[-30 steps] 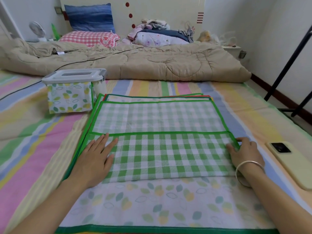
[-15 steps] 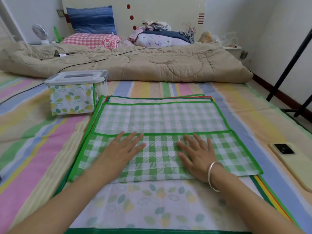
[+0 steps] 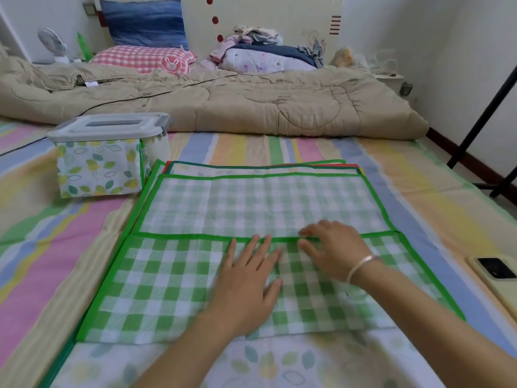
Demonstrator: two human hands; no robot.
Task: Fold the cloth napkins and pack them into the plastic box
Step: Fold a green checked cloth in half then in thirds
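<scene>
A leaf-print napkin [image 3: 251,362] lies spread flat at the near edge of a bed, over a striped bedsheet [image 3: 56,247]; on top of it rests a green gingham napkin [image 3: 167,281], its near part folded over so that a green hem runs across the middle; the left hand [image 3: 246,284] lies palm down on the folded layer, fingers straight and spread, pressing the cloth; just beside it the right hand [image 3: 333,253], a silver bracelet [image 3: 363,264] at the wrist, has bent fingers at that hem, blurred, and whether they pinch the edge or only press it cannot be told; a phone [image 3: 495,275] in a pale case lies camera side up on the sheet to the right, apart from the napkins; at the gingham's far edge the red, yellow and green borders of further napkins [image 3: 251,170] show from beneath; beyond the far left corner stands the plastic box [image 3: 109,127], lid on, leaf-print fabric showing at its front; behind it a rumpled beige quilt [image 3: 279,107] spans the bed; farthest off, a pink checked pillow [image 3: 140,58], a blue pillow [image 3: 142,22] and a heap of clothes [image 3: 260,51] sit against the headboard [image 3: 279,12].
</scene>
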